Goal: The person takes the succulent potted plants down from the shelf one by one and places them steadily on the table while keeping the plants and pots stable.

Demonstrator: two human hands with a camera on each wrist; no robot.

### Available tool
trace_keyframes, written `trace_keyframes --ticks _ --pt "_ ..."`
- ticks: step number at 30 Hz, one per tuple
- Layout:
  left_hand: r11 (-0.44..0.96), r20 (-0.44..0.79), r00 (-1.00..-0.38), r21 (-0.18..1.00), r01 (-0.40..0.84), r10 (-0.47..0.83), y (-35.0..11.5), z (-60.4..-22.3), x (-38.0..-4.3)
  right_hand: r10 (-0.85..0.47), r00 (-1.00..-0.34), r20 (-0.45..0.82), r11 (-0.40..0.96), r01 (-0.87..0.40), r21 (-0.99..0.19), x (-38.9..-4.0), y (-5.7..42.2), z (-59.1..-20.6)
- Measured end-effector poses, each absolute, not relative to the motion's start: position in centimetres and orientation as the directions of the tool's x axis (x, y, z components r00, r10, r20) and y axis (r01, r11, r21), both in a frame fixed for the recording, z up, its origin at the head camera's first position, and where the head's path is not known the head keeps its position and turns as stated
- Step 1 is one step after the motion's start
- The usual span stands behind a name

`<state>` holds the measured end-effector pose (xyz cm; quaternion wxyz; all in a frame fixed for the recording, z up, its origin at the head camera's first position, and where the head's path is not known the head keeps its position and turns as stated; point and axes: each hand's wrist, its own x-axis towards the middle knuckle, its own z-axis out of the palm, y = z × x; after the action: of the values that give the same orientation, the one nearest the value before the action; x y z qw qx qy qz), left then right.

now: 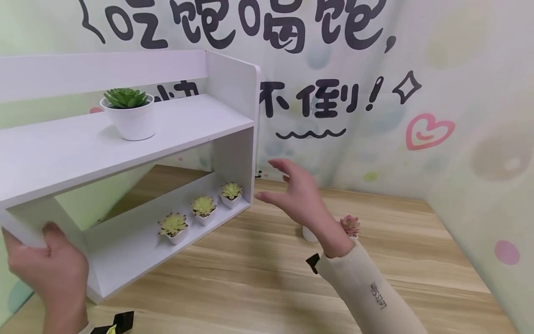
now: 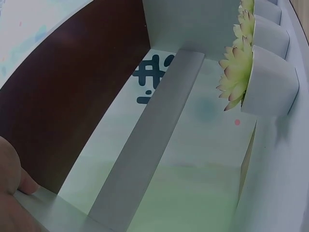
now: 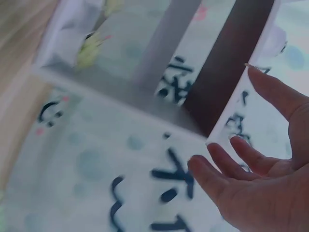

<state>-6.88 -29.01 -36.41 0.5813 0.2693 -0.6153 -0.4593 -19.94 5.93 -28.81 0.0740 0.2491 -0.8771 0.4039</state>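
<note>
A white two-tier shelf (image 1: pixel 233 99) stands on the wooden table, angled to the left in the head view. My left hand (image 1: pixel 52 266) grips the front edge of its left side panel, thumb on the inner face. Just off the right side panel, my right hand (image 1: pixel 294 192) is held in the air, fingers spread and holding nothing. On the upper tier sits a green succulent in a white pot (image 1: pixel 135 118). Three small yellow-green succulents line the lower tier: a left one (image 1: pixel 173 227), a middle one (image 1: pixel 204 208) and a right one (image 1: pixel 231 194).
A pink succulent (image 1: pixel 350 226) in a white pot is on the wooden table (image 1: pixel 258 278), partly hidden behind my right forearm. Beside it shows part of another white pot (image 1: pixel 309 234). A printed cloth (image 1: pixel 367 153) with large lettering hangs behind the table.
</note>
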Motion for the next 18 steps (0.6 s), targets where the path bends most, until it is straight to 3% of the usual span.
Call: trace_keyframes --ticks 11,18 --pt "0.437 0.478 -0.187 0.871 0.224 -0.858 -28.9 -36.3 -6.7 -0.511 -0.777 0.368 0.246 -0.542 -0.803 -19.2 -0.6 -23.0" --pt "0.468 0.504 -0.166 0.858 0.213 -0.848 -29.3 -36.7 -6.7 -0.560 -0.762 0.325 0.230 -0.521 -0.822 -19.4 -4.9 -20.7"
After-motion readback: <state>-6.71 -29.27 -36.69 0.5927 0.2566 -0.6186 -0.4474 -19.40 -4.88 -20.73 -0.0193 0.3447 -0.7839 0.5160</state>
